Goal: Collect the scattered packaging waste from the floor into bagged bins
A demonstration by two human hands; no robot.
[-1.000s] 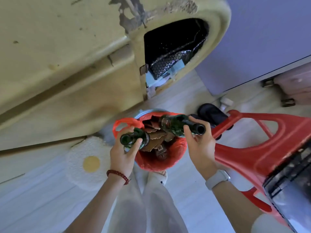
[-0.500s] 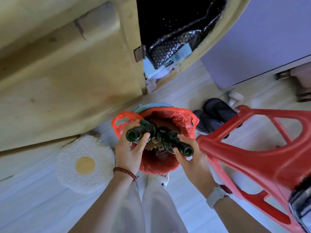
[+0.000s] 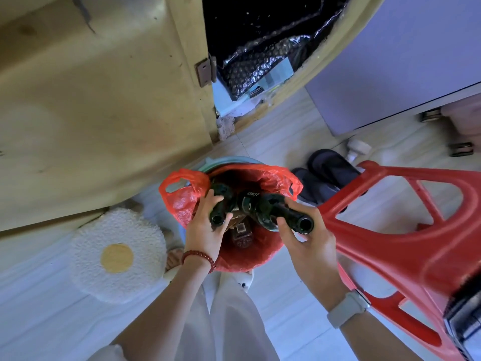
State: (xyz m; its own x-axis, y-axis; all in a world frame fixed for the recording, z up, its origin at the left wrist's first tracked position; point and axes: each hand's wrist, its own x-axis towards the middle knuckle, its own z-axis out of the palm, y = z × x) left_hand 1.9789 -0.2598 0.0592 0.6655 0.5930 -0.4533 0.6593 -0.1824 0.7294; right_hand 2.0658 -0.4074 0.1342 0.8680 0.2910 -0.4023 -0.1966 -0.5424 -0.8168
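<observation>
Two dark green glass bottles held over a red-bagged bin.

The left hand grasps one dark green glass bottle by its neck; the right hand grasps the other dark green glass bottle, both bodies dipping into the round bin lined with a red plastic bag. Beyond stands a yellowish wooden cabinet.

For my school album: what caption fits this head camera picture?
Left hand and right hand each lower a dark green bottle into the red-bagged bin.
</observation>
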